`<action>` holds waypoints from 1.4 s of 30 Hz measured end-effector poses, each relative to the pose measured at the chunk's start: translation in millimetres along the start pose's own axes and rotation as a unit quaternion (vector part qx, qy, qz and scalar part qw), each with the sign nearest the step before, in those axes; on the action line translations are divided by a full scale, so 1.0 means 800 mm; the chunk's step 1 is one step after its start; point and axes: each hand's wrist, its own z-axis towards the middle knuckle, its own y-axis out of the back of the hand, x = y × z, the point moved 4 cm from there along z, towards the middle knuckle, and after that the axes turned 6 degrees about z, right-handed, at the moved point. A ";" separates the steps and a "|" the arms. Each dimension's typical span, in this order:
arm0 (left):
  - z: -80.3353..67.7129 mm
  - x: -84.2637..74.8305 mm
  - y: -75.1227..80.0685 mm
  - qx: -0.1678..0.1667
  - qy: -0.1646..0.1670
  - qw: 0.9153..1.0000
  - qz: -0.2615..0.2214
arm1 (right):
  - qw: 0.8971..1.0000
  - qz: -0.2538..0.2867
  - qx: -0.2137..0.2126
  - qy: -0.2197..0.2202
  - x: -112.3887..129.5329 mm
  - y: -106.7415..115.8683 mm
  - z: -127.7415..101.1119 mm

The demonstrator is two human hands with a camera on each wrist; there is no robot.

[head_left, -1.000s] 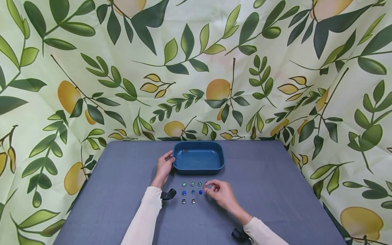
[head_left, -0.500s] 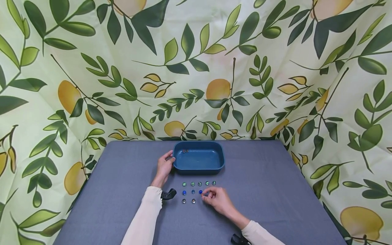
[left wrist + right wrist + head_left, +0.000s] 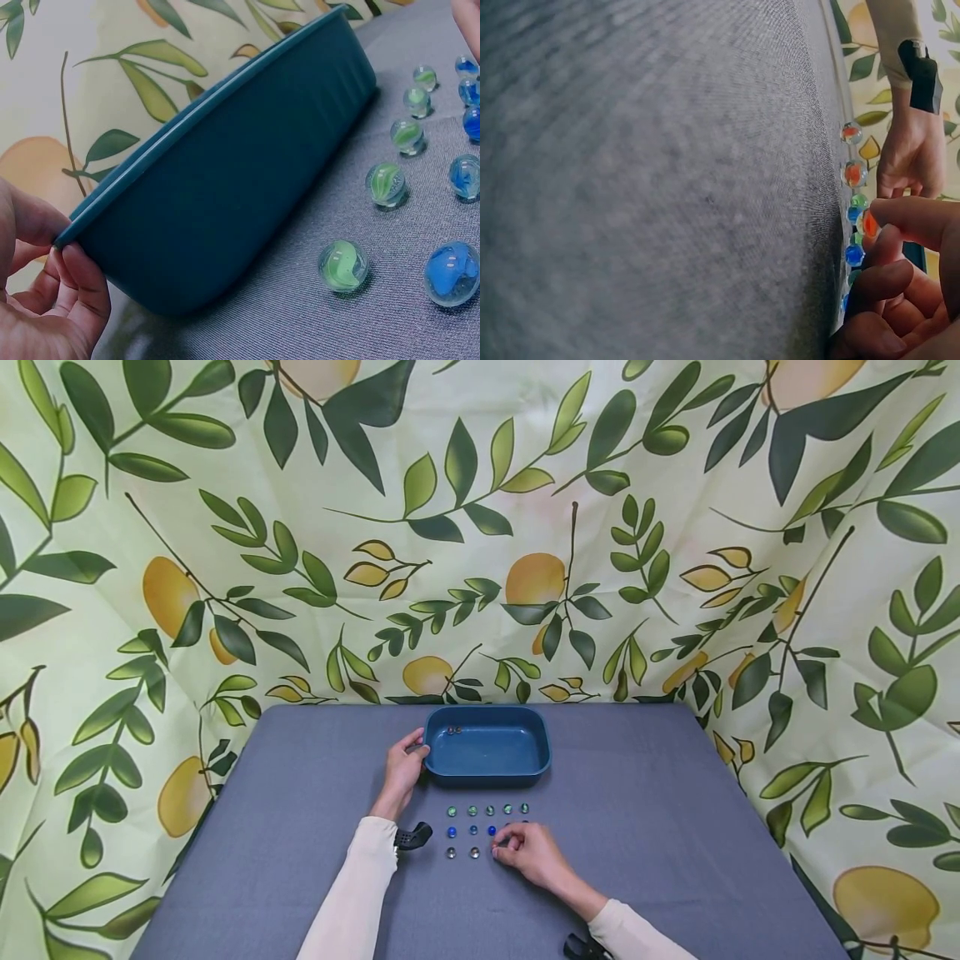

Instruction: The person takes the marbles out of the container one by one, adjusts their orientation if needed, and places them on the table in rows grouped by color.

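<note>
The left hand [image 3: 403, 770] grips the left rim of the blue tray [image 3: 487, 768], thumb over the edge and fingers curled against the outer wall; the left wrist view shows the fingertips [image 3: 82, 281] pressed to the tray's corner. One tray stands on the table, and two small marbles [image 3: 453, 729] lie in its far left corner, too small for their colour to be told.

Just in front of the tray, marbles lie in rows on the cloth. The far row counts five green marbles [image 3: 488, 810], running left to right in a line. The middle row shows three blue marbles [image 3: 472, 830] clear of the hand, with more partly hidden behind the fingers, so their full count cannot be told. The near row holds two clear marbles with orange cores [image 3: 462, 852].

The right hand [image 3: 525, 853] rests on the table to the right of those rows, its fingers curled narrow. The right wrist view shows thumb and forefinger pinching an orange-cored marble [image 3: 868, 223] at the right end of the near row, close above the cloth.

The table [image 3: 675, 827] is covered in grey-blue woven fabric. Behind and to both sides hangs a pale backdrop [image 3: 480, 527] printed with green leaves and yellow lemons. Both arms wear cream sleeves, each with a black wrist mount.
</note>
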 end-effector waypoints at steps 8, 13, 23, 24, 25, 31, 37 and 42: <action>0.001 0.001 0.000 -0.001 -0.002 1.000 0.000 | 1.000 -0.029 0.003 0.001 0.004 0.000 -0.001; 0.000 0.000 0.000 -0.003 0.000 1.000 0.002 | 0.999 -0.050 0.001 0.008 0.004 0.000 0.000; 0.000 0.001 -0.001 -0.001 0.005 1.000 0.000 | 1.000 -0.016 -0.010 0.004 0.008 0.011 0.001; 0.000 0.002 -0.001 -0.001 0.005 1.000 0.000 | 1.000 -0.012 -0.016 0.004 0.011 0.015 0.001; 0.000 0.002 -0.001 -0.002 0.004 1.000 0.001 | 1.000 -0.010 -0.022 0.008 0.015 0.020 0.002; 0.002 0.002 0.000 -0.006 0.000 1.000 0.002 | 0.998 -0.011 -0.057 0.030 0.052 0.055 0.012; 0.002 0.002 0.000 -0.006 -0.003 1.000 0.003 | 0.996 -0.011 -0.072 0.057 0.085 0.084 0.031; 0.003 0.003 0.001 -0.006 -0.002 1.000 0.002 | 0.994 -0.002 -0.079 0.071 0.112 0.102 0.052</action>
